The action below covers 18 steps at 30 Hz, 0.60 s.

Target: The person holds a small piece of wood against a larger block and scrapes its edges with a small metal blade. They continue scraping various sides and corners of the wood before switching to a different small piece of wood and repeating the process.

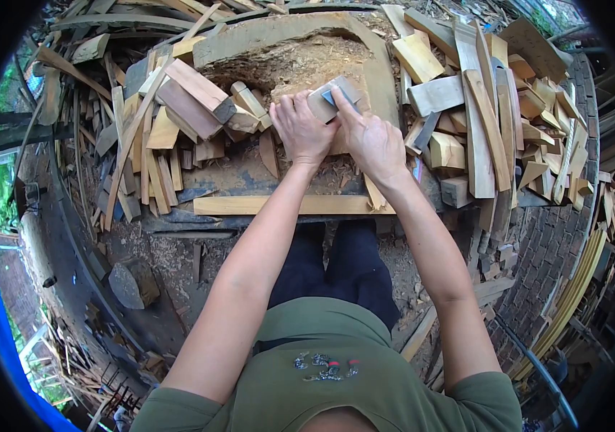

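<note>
A short squared wooden block [319,108] with a pale grey top stands on a large worn wooden slab. My left hand [299,129] is closed on the block's left side, its fingers curled against it. My right hand [376,144] lies at the block's right side, its index finger stretched over a small blue flat piece [328,96] on the block's top. The other right fingers are folded under and partly hidden. What the blue piece is, I cannot make out. Below both wrists, a long light wooden strip [278,206] lies along the near edge of the bench.
Offcuts and boards [192,90] are piled left of my hands. More blocks and long slats [476,115] lean in a heap at the right. The thick slab [278,43] has a rough hollow. A cut log piece [133,284] sits on the ground at left.
</note>
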{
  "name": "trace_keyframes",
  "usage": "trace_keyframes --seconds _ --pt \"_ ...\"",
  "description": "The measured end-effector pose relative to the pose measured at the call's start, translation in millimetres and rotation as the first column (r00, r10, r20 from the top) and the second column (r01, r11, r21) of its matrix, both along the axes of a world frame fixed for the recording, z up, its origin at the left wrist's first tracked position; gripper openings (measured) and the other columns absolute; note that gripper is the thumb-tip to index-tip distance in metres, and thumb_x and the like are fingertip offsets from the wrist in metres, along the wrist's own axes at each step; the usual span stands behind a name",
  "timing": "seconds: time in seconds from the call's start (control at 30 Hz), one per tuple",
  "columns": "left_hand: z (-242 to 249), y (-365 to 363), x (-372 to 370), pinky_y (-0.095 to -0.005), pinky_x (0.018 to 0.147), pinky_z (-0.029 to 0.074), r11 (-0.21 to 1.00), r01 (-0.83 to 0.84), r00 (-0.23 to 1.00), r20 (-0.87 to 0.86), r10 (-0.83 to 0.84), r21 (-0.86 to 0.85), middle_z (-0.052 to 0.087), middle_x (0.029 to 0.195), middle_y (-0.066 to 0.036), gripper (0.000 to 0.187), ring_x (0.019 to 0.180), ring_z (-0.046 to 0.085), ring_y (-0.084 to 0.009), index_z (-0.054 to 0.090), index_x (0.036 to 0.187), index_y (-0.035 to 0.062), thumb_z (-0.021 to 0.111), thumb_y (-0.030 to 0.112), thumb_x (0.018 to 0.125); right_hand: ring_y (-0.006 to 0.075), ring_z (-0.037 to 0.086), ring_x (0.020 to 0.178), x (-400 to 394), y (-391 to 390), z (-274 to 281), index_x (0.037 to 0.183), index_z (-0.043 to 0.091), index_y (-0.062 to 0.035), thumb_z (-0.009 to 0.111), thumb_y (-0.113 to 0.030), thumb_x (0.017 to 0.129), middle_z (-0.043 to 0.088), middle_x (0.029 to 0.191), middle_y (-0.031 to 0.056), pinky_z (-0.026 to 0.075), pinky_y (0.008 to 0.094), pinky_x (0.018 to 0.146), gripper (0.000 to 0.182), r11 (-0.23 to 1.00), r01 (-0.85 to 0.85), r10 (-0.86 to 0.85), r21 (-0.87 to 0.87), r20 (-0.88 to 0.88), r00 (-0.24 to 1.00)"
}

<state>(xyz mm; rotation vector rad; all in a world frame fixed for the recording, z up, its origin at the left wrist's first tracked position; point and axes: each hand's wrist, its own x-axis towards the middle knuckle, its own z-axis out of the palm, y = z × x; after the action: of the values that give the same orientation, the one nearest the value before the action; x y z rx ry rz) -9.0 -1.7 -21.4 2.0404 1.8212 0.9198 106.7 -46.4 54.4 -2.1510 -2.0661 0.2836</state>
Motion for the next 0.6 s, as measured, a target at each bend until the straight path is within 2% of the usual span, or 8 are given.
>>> trace_keyframes --seconds 0.07,0.3,0.5,0.6 --pt "-6 0 1 -0.0510 0.113 0.025 0.999 -0.004 1.000 -0.012 0.005 0.041 0.048 0.106 -0.013 0.070 0.112 0.048 -0.0309 0.053 0.113 0.0066 0.082 0.042 0.061 0.0410 0.067 0.067 -2 2 -10 0.142 0.047 -0.0313 0.050 -0.029 0.098 0.067 0.074 0.0208 0.055 0.0509 0.061 0.044 0.996 0.038 -0.033 0.074 -0.071 0.997" --pt "-5 1 0 -0.0511 0.113 0.025 1.000 0.003 1.000 -0.020 -0.003 0.027 0.048 0.105 -0.013 0.068 0.112 0.049 -0.0302 0.053 0.114 0.0063 0.080 0.043 0.064 0.0392 0.068 0.068 2 12 11 0.142 0.048 -0.0308 0.048 -0.030 0.099 0.068 0.075 0.0200 0.056 0.0497 0.060 0.043 0.997 -0.021 0.021 -0.069 -0.002 1.000" --pt "-5 1 1 -0.0514 0.112 0.026 0.999 -0.016 0.998 -0.057 0.018 0.040 0.048 0.105 -0.012 0.066 0.111 0.049 -0.0294 0.053 0.114 0.0068 0.079 0.044 0.066 0.0387 0.069 0.068 -6 25 12 0.141 0.049 -0.0286 0.048 -0.029 0.099 0.068 0.073 0.0205 0.055 0.0494 0.060 0.042 0.996 -0.012 0.012 -0.092 0.005 1.000" --pt "-4 0 0 -0.0517 0.112 0.026 0.999 0.006 1.000 -0.021 -0.005 0.051 0.048 0.105 -0.012 0.066 0.111 0.050 -0.0297 0.053 0.113 0.0068 0.078 0.045 0.067 0.0392 0.068 0.067 0 12 13 0.141 0.049 -0.0280 0.049 -0.029 0.098 0.067 0.072 0.0207 0.055 0.0499 0.059 0.043 0.997 -0.007 0.006 -0.077 -0.018 1.000"
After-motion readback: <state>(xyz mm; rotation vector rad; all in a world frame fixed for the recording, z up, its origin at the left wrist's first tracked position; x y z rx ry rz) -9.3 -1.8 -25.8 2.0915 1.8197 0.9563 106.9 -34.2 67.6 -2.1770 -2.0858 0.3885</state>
